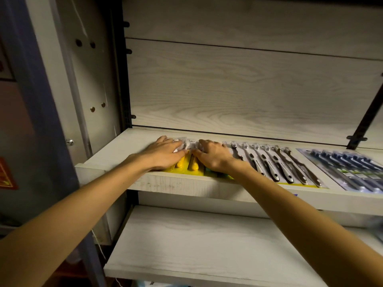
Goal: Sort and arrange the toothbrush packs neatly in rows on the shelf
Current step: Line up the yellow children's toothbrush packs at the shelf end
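Observation:
A yellow toothbrush pack [189, 163] lies flat near the left end of the pale wooden shelf [116, 150]. My left hand [163, 153] rests flat on its left part, fingers stretched toward the brush heads. My right hand [213, 155] lies flat on its right part, covering a green-edged pack underneath. To the right lies a pack of several white and black toothbrushes [275, 164] on a yellow card. Further right sits a dark blue toothbrush pack [350, 170].
The shelf's back panel [238, 90] rises behind the packs. A lower shelf board [196, 241] juts out below my arms. A grey cabinet side [91, 90] stands at the left, and a black bracket [366, 119] slants at the right.

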`<state>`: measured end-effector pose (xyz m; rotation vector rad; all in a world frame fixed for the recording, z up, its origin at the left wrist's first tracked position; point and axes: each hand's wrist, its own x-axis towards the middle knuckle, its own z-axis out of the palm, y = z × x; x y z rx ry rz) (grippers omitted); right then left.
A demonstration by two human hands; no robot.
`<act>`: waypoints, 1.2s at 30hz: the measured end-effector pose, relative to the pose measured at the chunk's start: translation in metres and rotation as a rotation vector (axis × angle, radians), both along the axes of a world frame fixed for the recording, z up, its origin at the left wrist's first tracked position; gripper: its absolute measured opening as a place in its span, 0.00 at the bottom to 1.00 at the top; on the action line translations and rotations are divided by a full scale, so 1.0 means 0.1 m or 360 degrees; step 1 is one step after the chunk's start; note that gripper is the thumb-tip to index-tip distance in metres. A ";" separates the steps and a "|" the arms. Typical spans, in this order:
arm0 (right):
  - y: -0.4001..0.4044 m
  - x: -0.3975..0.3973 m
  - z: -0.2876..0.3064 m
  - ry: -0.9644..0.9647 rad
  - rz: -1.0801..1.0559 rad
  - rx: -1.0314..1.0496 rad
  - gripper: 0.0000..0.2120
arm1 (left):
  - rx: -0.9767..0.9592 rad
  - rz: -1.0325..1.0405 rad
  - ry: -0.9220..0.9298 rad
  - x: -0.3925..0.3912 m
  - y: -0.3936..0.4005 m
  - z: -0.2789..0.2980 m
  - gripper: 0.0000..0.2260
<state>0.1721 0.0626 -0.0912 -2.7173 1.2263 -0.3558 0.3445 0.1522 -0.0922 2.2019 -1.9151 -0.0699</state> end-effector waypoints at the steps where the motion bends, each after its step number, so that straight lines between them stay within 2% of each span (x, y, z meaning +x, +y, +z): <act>1: 0.01 0.02 0.00 -0.0004 -0.0011 0.0023 0.23 | 0.0040 0.0029 -0.0017 0.01 0.01 0.01 0.27; 5: 0.05 0.09 0.03 -0.0047 -0.0021 0.0108 0.24 | 0.0177 0.0079 -0.0031 0.05 0.04 0.01 0.31; 9: 0.06 0.04 0.06 -0.0396 0.0029 0.0282 0.26 | 0.0113 0.0051 -0.0012 0.06 0.10 -0.05 0.32; 12: 0.06 -0.05 0.07 -0.0514 0.0108 0.0398 0.24 | 0.0085 0.0022 -0.0065 0.06 0.15 -0.08 0.33; 18: 0.10 -0.13 -0.11 -0.0065 0.0170 0.0071 0.24 | 0.0045 -0.0146 -0.0179 0.00 0.28 -0.12 0.31; 22: 0.13 -0.13 -0.13 0.0112 0.0208 0.0027 0.24 | 0.0028 -0.0182 -0.0245 -0.05 0.33 -0.14 0.28; 25: 0.16 -0.13 -0.11 0.0273 0.0230 -0.0022 0.25 | -0.0094 -0.0197 -0.0258 -0.07 0.38 -0.19 0.28; 36: 0.39 -0.23 -0.12 0.0083 0.0153 -0.0060 0.25 | -0.0113 -0.0086 -0.0249 -0.18 0.50 -0.24 0.30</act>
